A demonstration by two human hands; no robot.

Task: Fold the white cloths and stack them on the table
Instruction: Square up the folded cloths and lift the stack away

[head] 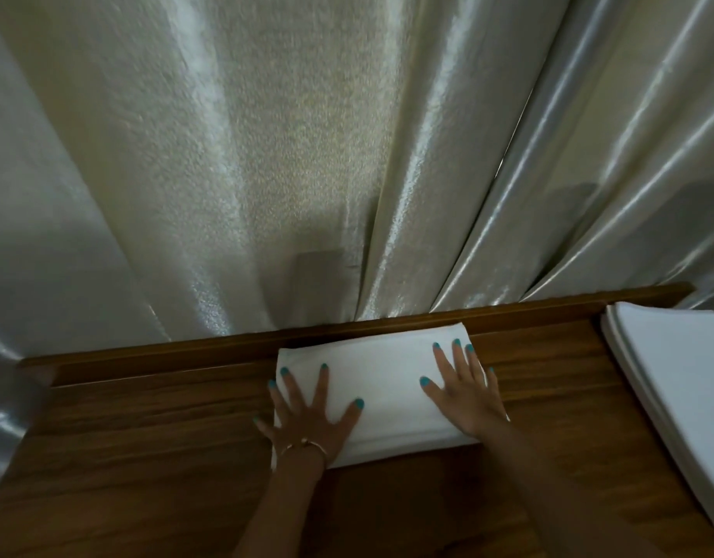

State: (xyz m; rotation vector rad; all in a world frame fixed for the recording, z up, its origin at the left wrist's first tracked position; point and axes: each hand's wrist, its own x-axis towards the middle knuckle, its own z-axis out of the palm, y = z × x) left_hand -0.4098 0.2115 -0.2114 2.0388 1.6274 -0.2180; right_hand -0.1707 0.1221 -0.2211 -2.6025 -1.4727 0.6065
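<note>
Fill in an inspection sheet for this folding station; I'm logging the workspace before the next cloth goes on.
Surface: wooden table, raised back rail.
Job's things: folded white cloth lying flat near the rail; stack of white cloths at the right edge.
Clutter: nothing seen.
Grips: left hand and right hand both spread flat, pressing the folded cloth; bracelet on the left wrist.
Cables: nothing seen.
Surroundings: shiny pale curtain hanging behind the table.
</note>
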